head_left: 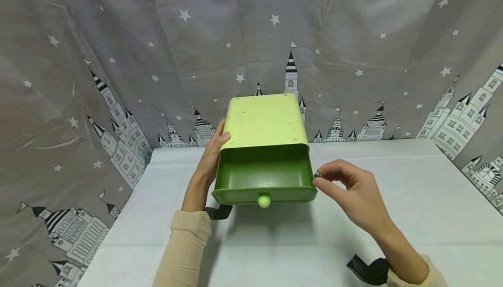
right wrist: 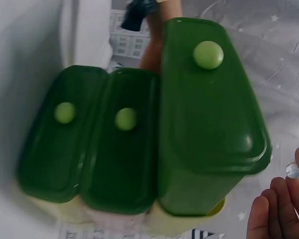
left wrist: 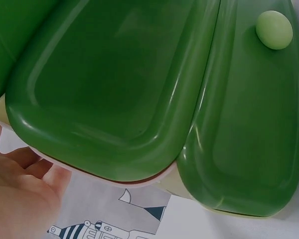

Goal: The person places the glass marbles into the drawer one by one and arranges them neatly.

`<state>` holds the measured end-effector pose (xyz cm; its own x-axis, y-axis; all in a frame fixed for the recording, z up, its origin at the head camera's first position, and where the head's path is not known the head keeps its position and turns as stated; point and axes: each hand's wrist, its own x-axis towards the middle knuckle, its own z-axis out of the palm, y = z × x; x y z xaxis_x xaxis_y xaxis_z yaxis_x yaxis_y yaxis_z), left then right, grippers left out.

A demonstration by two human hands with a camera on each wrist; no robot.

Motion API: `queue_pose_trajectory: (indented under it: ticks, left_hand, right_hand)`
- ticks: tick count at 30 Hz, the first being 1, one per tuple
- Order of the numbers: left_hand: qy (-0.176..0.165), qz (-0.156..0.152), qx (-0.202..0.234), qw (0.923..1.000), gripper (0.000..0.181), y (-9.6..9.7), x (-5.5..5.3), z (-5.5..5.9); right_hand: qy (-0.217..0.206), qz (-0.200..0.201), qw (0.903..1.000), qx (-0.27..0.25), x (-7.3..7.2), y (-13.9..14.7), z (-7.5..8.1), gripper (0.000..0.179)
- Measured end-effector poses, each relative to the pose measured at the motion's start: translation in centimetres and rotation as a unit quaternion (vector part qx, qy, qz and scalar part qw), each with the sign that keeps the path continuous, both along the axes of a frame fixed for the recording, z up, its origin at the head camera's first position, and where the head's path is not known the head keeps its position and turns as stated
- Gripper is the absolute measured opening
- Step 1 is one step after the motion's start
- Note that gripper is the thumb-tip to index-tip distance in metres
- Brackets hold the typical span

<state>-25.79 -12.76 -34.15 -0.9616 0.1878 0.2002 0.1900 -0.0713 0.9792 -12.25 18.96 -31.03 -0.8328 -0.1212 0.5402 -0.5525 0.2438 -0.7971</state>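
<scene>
My right fingers are curling together and pinching a small clear bead between thumb and fingertips; in the head view my right hand is holding that bead just beside the right front corner of the open drawer. My left hand is pressing flat against the left side of the drawer cabinet, fingers straight and together, thumb lying on the cabinet's top edge.

Taking the cabinet as the landmark: it is a pale green case holding dark green drawers. Its top drawer is standing pulled out toward me, with nothing showing on the part of its floor that I can see. A pale green round knob is sitting at the middle of that drawer's front. In the right wrist view, two further drawers below it are sitting pushed in, each with its own knob.

The cabinet is resting on a white table, at its far edge. Behind the cabinet a grey curtain with stars and castles is hanging.

I am reading no brand, label or lettering on the cabinet or the drawers.
</scene>
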Motion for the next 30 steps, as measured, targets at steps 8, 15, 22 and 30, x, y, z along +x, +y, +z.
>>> queue_pose_trajectory:
  ticks: [8, 15, 22, 30]
  left_hand:
    - [0.0, 0.002, 0.001, 1.0, 0.068, 0.0, -0.1, -0.2]
    - [0.004, -0.003, 0.005, 1.0, 0.067, 0.0, -0.1, -0.2]
    - [0.002, 0.003, -0.003, 1.0, 0.067, -0.1, -0.1, -0.1]
    - [0.0, 0.007, -0.008, 0.9999, 0.07, 0.0, -0.1, -0.1]
  right_hand:
    - [0.014, 0.042, 0.999, -0.008, -1.8, -2.9, 1.7, 0.011]
    - [-0.023, 0.061, 0.9979, -0.004, -2.8, -4.9, 2.0, 0.012]
    - [-0.026, 0.058, 0.998, 0.007, -2.9, -5.7, 1.9, 0.014]
    - [-0.032, 0.063, 0.9974, -0.009, -2.8, -5.6, 1.8, 0.021]
